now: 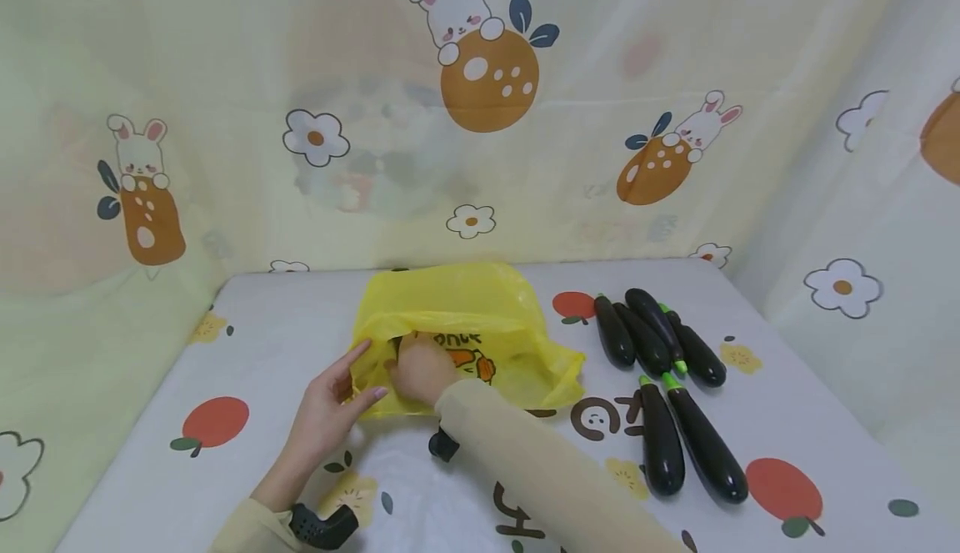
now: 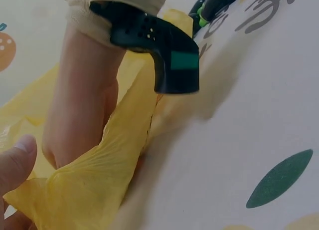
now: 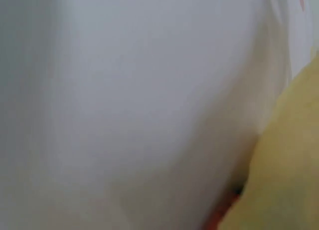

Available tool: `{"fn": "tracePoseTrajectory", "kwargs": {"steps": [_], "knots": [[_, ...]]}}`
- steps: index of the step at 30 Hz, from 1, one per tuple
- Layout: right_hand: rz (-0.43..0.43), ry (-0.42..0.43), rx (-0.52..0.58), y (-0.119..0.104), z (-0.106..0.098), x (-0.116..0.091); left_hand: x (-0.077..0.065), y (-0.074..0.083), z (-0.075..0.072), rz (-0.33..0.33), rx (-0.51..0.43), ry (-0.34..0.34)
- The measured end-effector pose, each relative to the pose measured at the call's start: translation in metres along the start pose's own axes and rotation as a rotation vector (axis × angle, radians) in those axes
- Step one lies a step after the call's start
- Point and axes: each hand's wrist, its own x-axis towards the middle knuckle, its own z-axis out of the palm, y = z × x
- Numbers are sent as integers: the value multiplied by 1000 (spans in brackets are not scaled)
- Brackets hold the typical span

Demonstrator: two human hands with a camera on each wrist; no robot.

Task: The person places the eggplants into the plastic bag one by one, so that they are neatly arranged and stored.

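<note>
A yellow plastic bag [image 1: 480,290] lies on the cloth-covered table with its mouth facing the left hand and a printed picture on its side. At the bag's mouth, the left hand [image 1: 330,403] holds the rim; in the left wrist view the edge of the bag [image 2: 94,190] runs between the thumb [image 2: 17,157] and the fingers below. The right hand [image 1: 423,369] reaches into the mouth, its fingers hidden inside, so I cannot tell what they hold. Only the bag's yellow side [image 3: 289,165] and the white cloth fill the right wrist view.
Several dark eggplants [image 1: 705,440] with green stem ends lie to the right of the bag, in two groups. A light patterned curtain [image 1: 555,186] stands behind the table. The cloth [image 1: 285,328] carries printed fruit and flowers. Each wrist wears a black camera [image 1: 322,526].
</note>
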Motion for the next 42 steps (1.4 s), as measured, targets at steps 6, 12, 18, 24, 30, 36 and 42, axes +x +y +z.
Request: {"fn": "tracePoseTrajectory", "kwargs": {"steps": [6, 12, 18, 24, 30, 36, 42], "knots": [[-2, 9, 30, 4, -8, -7, -2, -2, -2, 37, 0, 19], [-190, -16, 42, 20, -23, -34, -4, -5, -1, 59, -15, 20], [-341, -79, 241, 56, -54, -77, -5, -2, 0, 19, -2, 19], [-384, -29, 367, 110, -93, -123, -7, -1, -2, 2, 29, 19], [-349, 205, 312, 180, -125, -163, -7, -4, -8, 23, 30, 23], [-155, 346, 252, 255, -136, -205, -8, -4, -13, 46, 51, 19], [46, 323, 202, 303, -134, -240, -8, 0, -12, 2, 54, 0]]}}
